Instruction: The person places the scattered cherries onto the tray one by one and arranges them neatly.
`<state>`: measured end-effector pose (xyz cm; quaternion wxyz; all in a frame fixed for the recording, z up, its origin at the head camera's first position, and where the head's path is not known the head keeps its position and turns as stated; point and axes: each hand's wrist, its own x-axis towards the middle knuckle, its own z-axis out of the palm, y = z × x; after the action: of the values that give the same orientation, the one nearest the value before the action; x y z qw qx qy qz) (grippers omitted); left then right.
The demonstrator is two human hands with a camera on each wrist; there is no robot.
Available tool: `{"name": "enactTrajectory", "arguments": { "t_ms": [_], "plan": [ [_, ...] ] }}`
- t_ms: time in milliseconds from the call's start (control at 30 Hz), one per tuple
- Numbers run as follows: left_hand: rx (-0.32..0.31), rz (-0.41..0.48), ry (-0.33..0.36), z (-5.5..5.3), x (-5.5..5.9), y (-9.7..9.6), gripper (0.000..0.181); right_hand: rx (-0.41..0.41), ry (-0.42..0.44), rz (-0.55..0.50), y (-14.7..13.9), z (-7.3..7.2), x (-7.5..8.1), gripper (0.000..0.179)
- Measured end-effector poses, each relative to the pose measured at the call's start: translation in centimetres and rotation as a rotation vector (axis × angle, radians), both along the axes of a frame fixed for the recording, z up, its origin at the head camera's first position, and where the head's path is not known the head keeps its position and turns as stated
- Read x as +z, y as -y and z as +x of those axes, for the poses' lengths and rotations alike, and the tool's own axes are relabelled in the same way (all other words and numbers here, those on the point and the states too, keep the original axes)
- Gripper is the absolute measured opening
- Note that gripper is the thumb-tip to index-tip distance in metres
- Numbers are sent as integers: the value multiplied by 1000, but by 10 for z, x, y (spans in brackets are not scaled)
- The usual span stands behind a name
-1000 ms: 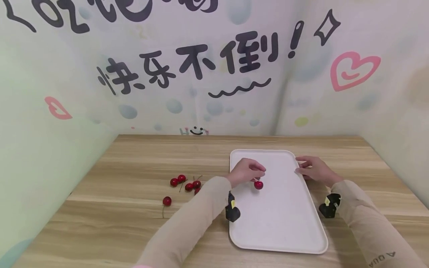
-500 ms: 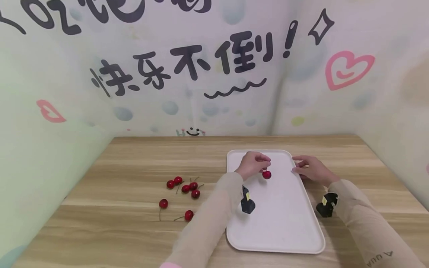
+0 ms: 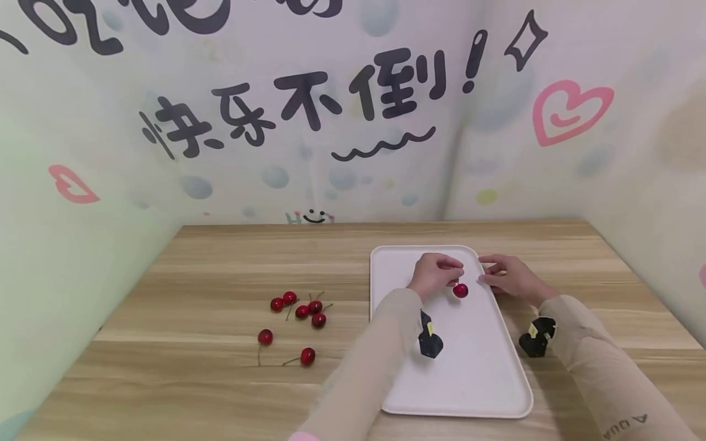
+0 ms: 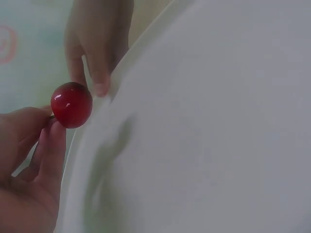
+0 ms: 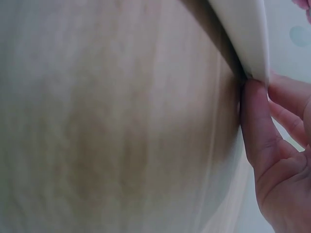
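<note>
My left hand [image 3: 437,274] pinches a dark red cherry [image 3: 460,291] by its stem, over the upper right part of the white tray [image 3: 469,367]. In the left wrist view the glossy cherry [image 4: 72,105] hangs just beyond the fingertips, and its stem is mostly hidden between them. Past it, the right hand [image 4: 99,43] reaches to the tray's edge. My right hand [image 3: 513,278] touches the outer side of the tray's right rim with thumb and fingers fairly straight. The right wrist view has the thumb [image 5: 256,114] pressed against the tray's rim [image 5: 245,39].
Several more cherries with stems lie on the wooden table [image 3: 193,392] left of the tray, among them a close cluster [image 3: 302,312], a lone cherry [image 3: 265,337] and another cherry [image 3: 307,356] nearer the front. A printed wall cloth [image 3: 309,184] stands behind the table.
My left hand has carried the cherry rightward across the tray, toward its right rim. The sleeve no longer covers the front cherry. My right hand has stayed at the rim.
</note>
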<state>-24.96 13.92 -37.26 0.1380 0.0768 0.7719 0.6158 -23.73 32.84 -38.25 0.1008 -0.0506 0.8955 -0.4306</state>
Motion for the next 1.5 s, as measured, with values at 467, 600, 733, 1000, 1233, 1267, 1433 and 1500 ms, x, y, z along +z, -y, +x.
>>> {"name": "enactTrajectory", "arguments": {
  "t_ms": [467, 600, 733, 1000, 1233, 1267, 1433, 1500],
  "plan": [
    [59, -30, -12, 2, -9, -11, 6, 1, -4, 13, -2, -1, -2, 54],
    [59, -37, -22, 4, -10, -13, 7, -1, -4, 10, -2, -2, -4, 53],
    [63, -47, -40, 3, -13, -14, 6, 3, -8, 2, -3, -3, -4, 53],
    [80, -65, -32, 1, -18, -14, 5, -5, 5, 7, -4, -5, -5, 54],
    [104, -66, -35, 2, -18, -14, 4, -5, 8, -4, -4, -4, -4, 53],
    [109, -66, -37, 3, -18, -15, 5, -5, 8, -3, -3, -3, -3, 53],
    [121, -92, -55, 4, -18, -15, 7, -4, 9, -4, -2, -2, -2, 54],
    [120, -98, -59, 4, -18, -15, 7, -5, 9, -2, -2, -2, -2, 53]
  ]
}}
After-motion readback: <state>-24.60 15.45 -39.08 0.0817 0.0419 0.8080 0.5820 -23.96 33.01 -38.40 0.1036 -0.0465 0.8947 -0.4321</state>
